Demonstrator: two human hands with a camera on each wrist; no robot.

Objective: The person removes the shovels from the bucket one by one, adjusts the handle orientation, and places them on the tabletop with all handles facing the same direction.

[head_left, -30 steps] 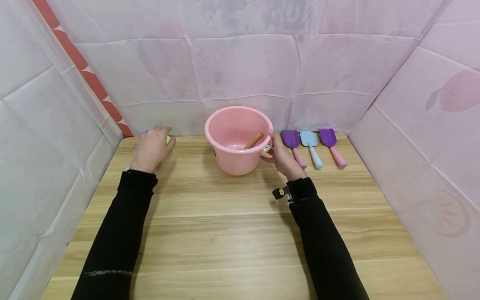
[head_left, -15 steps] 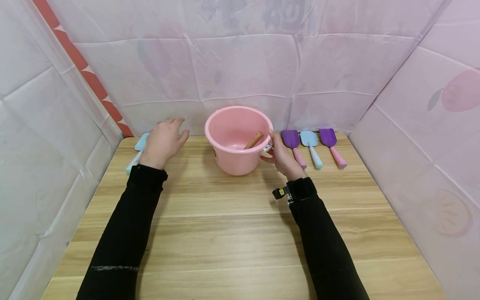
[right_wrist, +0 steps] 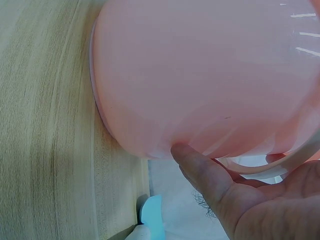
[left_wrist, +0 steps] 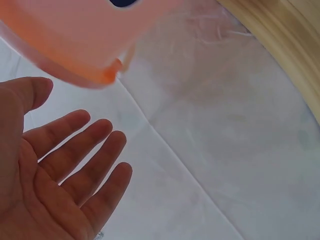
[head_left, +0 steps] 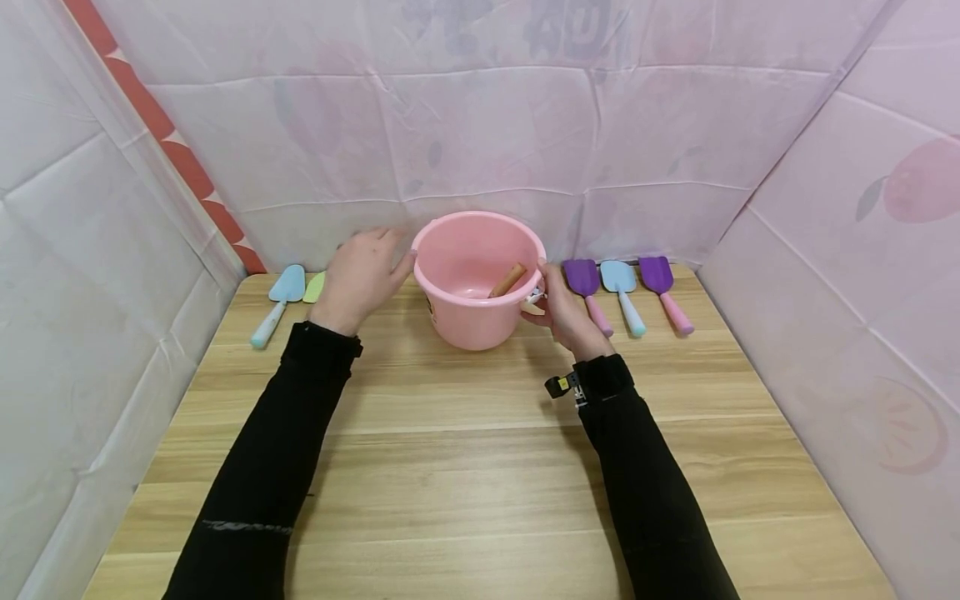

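Left hand (head_left: 360,279) moved beside bucket (head_left: 480,325) | brown stick (head_left: 507,281) inside

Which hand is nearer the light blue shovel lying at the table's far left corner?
Left. The left hand hovers open between that light blue shovel and the pink bucket; the right hand is on the bucket's far side, touching it.
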